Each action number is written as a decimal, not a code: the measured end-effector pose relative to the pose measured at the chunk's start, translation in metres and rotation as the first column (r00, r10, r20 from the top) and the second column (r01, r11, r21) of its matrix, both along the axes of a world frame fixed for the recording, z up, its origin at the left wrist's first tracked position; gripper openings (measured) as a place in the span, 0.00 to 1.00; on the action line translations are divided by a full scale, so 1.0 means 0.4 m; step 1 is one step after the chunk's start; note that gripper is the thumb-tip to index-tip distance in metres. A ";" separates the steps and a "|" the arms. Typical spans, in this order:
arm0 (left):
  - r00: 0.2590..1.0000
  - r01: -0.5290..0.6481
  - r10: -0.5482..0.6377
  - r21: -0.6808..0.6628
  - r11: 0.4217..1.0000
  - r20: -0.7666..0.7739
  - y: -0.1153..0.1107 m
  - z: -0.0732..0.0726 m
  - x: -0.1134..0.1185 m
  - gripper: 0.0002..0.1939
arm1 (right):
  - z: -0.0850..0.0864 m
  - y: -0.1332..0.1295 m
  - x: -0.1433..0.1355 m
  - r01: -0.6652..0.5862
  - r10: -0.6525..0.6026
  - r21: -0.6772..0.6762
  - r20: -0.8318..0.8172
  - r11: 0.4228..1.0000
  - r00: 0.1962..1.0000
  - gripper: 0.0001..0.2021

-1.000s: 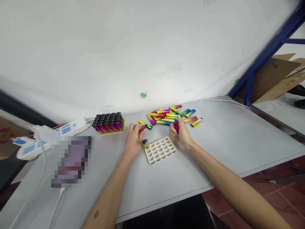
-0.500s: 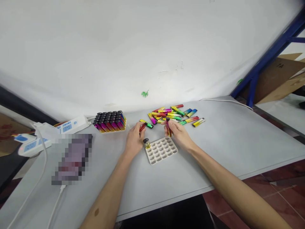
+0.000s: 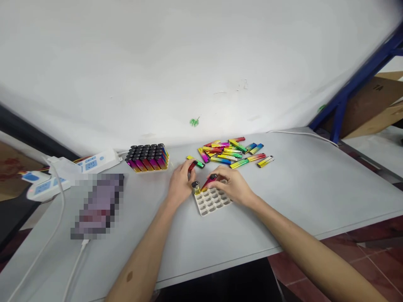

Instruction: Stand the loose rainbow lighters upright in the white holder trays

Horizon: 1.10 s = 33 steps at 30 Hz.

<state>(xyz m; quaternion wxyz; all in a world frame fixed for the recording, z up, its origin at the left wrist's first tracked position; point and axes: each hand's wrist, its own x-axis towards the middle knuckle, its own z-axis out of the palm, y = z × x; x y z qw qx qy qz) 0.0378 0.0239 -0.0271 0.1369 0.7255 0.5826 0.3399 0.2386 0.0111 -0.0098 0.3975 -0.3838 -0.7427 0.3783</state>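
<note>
1. Left hand (image 3: 181, 184): narrow grip, holding the red lighter (image 3: 192, 165) between thumb and fingers, black top up and tilted. It sits just off the back left corner of the white tray (image 3: 214, 205).
2. Right hand (image 3: 234, 184): narrow grip on the pink-gold lighter (image 3: 210, 181), near its black top. Lighter leans, top toward the right hand, lower end at the tray's back row. Can't tell if it's seated in a cell.
3. White tray: flat on the worktop (image 3: 283, 176), grid of cells, right rear part hidden by the right hand. Clear yellowish lighter (image 3: 197, 188) with black top stands in the back left corner cell, beside the pink-gold one.
4. Packed lighters (image 3: 147, 159): upright in tight rows, black tops up, in a pale tray, left of the left hand and near the wall (image 3: 157, 75).
5. Loose lighters (image 3: 226, 152): mixed metallic colours, lying in a heap behind the right hand. Green-yellow lighter (image 3: 200, 164) lies left of the heap, close behind the left hand; yellow-silver lighter (image 3: 265, 162) lies at its right end.
6. Far left: power strips (image 3: 103, 160) and a pixelated device (image 3: 97, 205) with a white cable (image 3: 82, 247) at its near end.
7. Right rear: blue frame (image 3: 362, 84), cardboard (image 3: 362, 109) behind it.
</note>
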 end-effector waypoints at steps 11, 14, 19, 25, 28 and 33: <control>0.995 0.098 -0.100 0.108 0.989 0.017 0.002 -0.008 0.000 0.11 | -0.012 -0.001 -0.029 -0.161 -0.082 0.406 0.518 0.900 0.851 0.12; 0.991 0.124 -0.130 0.132 0.983 0.035 0.003 -0.010 -0.001 0.12 | -0.007 -0.001 -0.029 -0.216 -0.034 0.394 0.538 0.893 0.842 0.14; 0.984 0.076 -0.084 0.059 0.995 0.159 0.006 -0.016 0.001 0.13 | -0.004 0.008 -0.010 0.064 -0.146 0.288 0.271 0.955 0.952 0.15; 0.941 0.254 -0.264 0.073 0.964 0.210 -0.010 0.009 0.008 0.11 | -0.013 0.033 -0.012 0.152 -0.167 0.173 0.076 0.973 0.983 0.12; 0.948 0.240 -0.262 0.131 0.962 0.184 -0.014 0.017 0.009 0.13 | -0.013 0.039 -0.015 0.171 -0.165 0.033 -0.124 0.985 0.978 0.09; 0.987 0.124 -0.135 0.119 0.985 0.086 -0.002 0.017 -0.008 0.11 | -0.016 0.052 0.001 0.272 -0.366 -0.276 -0.390 0.922 0.845 0.13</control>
